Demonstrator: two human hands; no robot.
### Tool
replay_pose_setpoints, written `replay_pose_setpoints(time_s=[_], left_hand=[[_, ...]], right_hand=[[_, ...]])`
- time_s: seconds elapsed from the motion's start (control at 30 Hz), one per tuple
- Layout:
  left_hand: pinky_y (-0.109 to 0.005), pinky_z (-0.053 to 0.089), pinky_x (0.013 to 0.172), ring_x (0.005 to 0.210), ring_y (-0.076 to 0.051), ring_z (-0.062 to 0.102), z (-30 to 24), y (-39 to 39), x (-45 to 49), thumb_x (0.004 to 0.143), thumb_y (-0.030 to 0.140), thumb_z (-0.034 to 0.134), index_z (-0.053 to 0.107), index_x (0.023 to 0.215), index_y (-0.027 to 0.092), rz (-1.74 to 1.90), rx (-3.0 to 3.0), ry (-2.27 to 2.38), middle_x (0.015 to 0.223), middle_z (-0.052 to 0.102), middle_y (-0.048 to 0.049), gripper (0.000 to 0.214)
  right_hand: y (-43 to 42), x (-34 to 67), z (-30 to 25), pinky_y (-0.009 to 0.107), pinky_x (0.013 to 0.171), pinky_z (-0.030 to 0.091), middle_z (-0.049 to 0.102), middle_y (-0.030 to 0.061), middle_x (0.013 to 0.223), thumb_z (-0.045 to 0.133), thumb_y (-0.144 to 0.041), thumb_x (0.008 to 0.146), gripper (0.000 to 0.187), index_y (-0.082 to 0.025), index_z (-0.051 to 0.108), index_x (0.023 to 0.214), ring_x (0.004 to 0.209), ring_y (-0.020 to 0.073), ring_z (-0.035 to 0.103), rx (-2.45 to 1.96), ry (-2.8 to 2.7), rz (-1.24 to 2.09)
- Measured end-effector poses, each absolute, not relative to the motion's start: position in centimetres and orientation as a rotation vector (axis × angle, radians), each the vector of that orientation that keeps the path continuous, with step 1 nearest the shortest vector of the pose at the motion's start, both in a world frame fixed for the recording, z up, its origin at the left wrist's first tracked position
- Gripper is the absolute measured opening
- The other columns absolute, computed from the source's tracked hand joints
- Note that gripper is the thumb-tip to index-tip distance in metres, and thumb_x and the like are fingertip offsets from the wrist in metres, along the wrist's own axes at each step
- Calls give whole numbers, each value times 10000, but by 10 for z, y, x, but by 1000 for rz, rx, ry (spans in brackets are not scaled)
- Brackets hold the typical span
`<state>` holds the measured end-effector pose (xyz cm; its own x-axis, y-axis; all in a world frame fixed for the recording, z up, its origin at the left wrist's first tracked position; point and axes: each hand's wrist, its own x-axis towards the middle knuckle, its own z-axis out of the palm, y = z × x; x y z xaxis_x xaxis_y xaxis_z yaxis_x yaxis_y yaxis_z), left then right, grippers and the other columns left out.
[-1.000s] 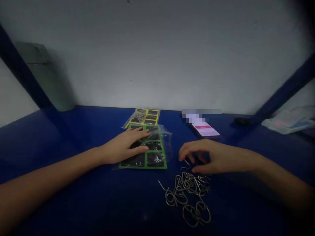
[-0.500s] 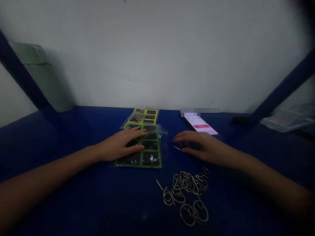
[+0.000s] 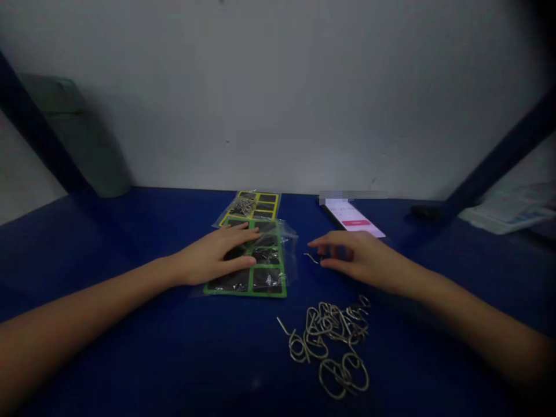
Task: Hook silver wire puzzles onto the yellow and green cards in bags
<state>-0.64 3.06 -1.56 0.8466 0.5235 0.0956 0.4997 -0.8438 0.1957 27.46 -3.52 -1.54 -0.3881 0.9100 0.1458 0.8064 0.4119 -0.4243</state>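
Observation:
My left hand (image 3: 217, 258) lies flat with fingers spread on a green-bordered black card (image 3: 283, 272) inside a clear plastic bag. Beyond it is a yellow-bordered card (image 3: 260, 205), also bagged, with a small heap of wire pieces on it. My right hand (image 3: 356, 255) is curled just right of the green card, with a small bent wire piece (image 3: 311, 258) sticking out from its fingertips. Nearer me lies a loose tangle of bent metal wire loops (image 3: 325, 341), which neither hand touches.
A smartphone (image 3: 354, 215) with a lit pink-and-white screen, partly blurred, lies at the back of the blue table (image 3: 412, 359). A dark small object (image 3: 425, 211) and papers (image 3: 508, 211) lie right. A grey-green cylinder (image 3: 73, 133) stands back left.
My right hand has moved away from the wire tangle, up and to the left, with the small wire piece moving along. My left hand stays on the green card.

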Motion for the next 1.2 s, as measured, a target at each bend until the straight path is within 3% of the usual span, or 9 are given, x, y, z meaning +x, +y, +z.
replay_pose_setpoints(time_s=[0.27, 0.37, 0.47, 0.53, 1.2], left_hand=[[-382, 249, 1009, 1260, -202, 224, -14, 30, -7, 862, 471, 338, 284, 1291, 211, 222, 2872, 796, 1354, 308, -54, 505], [-386, 248, 1009, 1261, -208, 223, -14, 30, -7, 862, 469, 342, 283, 1292, 217, 225, 2866, 786, 1356, 306, -52, 502], [-390, 241, 1013, 1263, -207, 216, -14, 30, -7, 862, 465, 342, 288, 1289, 221, 221, 2864, 782, 1359, 299, -47, 495], [-392, 243, 1012, 1262, -206, 219, -15, 30, -7, 864, 463, 340, 287, 1290, 220, 224, 2865, 781, 1359, 299, -47, 493], [-369, 248, 1012, 1261, -198, 222, -13, 29, -7, 865, 467, 332, 291, 1289, 194, 220, 2875, 772, 1353, 311, -56, 506]], right_hand=[[-35, 270, -16, 261, 570, 447, 593, 20, 718, 506, -228, 756, 274, -201, 580, 1019, 628, 124, 538, -1471, -2250, 438], [-33, 279, -12, 282, 600, 461, 587, 46, 868, 534, -310, 739, 340, -225, 549, 1067, 764, 159, 550, -1434, -2263, 441], [-33, 290, -8, 311, 643, 471, 521, 66, 1112, 590, -377, 684, 531, -266, 452, 1185, 921, 203, 515, -1437, -2289, 540], [-35, 294, -7, 327, 668, 468, 508, 65, 1154, 602, -385, 671, 587, -277, 419, 1218, 953, 216, 500, -1466, -2331, 612], [-34, 290, -10, 307, 642, 461, 572, 44, 1015, 581, -334, 712, 497, -238, 450, 1181, 718, 141, 516, -1494, -2322, 606]])
